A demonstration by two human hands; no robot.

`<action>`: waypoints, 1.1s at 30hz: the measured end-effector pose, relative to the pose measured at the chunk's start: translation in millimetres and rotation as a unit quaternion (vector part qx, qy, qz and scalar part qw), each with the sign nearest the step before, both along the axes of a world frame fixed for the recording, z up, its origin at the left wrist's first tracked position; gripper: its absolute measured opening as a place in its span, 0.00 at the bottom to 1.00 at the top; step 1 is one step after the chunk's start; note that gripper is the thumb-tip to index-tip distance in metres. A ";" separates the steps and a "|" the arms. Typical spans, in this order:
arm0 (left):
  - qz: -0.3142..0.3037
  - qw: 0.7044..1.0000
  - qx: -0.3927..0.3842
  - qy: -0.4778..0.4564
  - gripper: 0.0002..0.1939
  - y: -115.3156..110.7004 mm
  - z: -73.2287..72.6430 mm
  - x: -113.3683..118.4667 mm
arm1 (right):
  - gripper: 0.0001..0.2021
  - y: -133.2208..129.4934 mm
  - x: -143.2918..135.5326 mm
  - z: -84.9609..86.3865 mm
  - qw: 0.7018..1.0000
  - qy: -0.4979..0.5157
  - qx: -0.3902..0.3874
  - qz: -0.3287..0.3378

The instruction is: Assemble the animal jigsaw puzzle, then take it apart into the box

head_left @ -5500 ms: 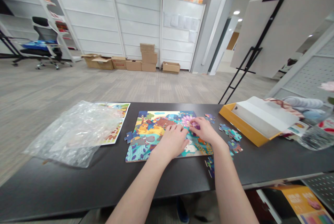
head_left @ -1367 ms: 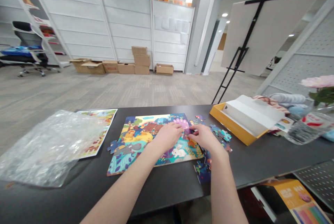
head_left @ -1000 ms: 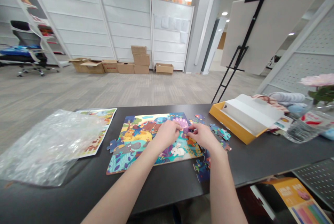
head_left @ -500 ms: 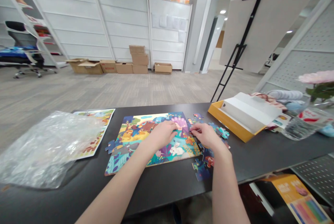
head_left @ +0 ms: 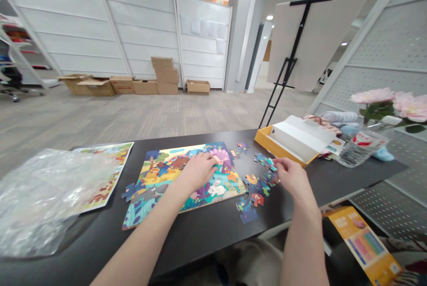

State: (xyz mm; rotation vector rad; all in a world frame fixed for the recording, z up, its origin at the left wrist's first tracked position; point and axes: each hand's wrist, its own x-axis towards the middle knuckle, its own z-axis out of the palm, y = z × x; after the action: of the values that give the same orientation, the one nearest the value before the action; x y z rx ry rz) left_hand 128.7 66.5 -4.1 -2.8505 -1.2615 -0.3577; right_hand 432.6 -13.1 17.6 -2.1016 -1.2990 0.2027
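A colourful jigsaw puzzle (head_left: 218, 188) with cartoon animals lies on the black table, many of its pieces fitted together. My left hand (head_left: 199, 171) rests on its upper middle, fingers stretched out flat over the picture. To the right of the puzzle, my right hand (head_left: 292, 175) has thumb and forefinger pinched at the edge of a teal puzzle piece (head_left: 269, 164). Loose dark-blue pieces (head_left: 247, 211) and a piece with red on it (head_left: 257, 199) lie between the puzzle and that hand. A few other pieces (head_left: 129, 191) sit at the puzzle's left edge.
Crumpled clear plastic (head_left: 43, 197) partly covers a printed picture sheet (head_left: 115, 170) on the left. An open yellow box (head_left: 287, 148) stands at the back right, near a flower vase (head_left: 362, 148). Beyond the table are an easel (head_left: 283, 72) and cardboard boxes (head_left: 145, 87).
My right hand has moved right, from the puzzle's right edge to the loose pieces. My left hand stays on the puzzle. The view has turned a little to the right.
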 end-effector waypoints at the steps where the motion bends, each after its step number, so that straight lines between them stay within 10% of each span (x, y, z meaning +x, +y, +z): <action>1: 0.000 1.000 0.002 0.000 0.13 -0.1 -0.2 -0.2 | 0.15 0.1 2.8 -1.4 1.000 -0.007 -0.004 -0.010; 17: 0.010 0.999 -0.009 0.034 0.09 -7.4 14.9 1.8 | 0.16 20.0 48.4 -40.4 0.995 -0.089 -0.035 0.025; 33: 0.013 0.999 -0.002 0.032 0.08 -6.6 10.5 1.8 | 0.11 16.1 35.5 -23.2 0.985 0.132 0.052 0.097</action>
State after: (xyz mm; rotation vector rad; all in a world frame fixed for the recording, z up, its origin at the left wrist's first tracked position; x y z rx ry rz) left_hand 130.6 60.0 6.4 -2.8226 -1.2872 -0.2613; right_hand 468.1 2.9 -5.7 -1.7907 -1.3205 0.4709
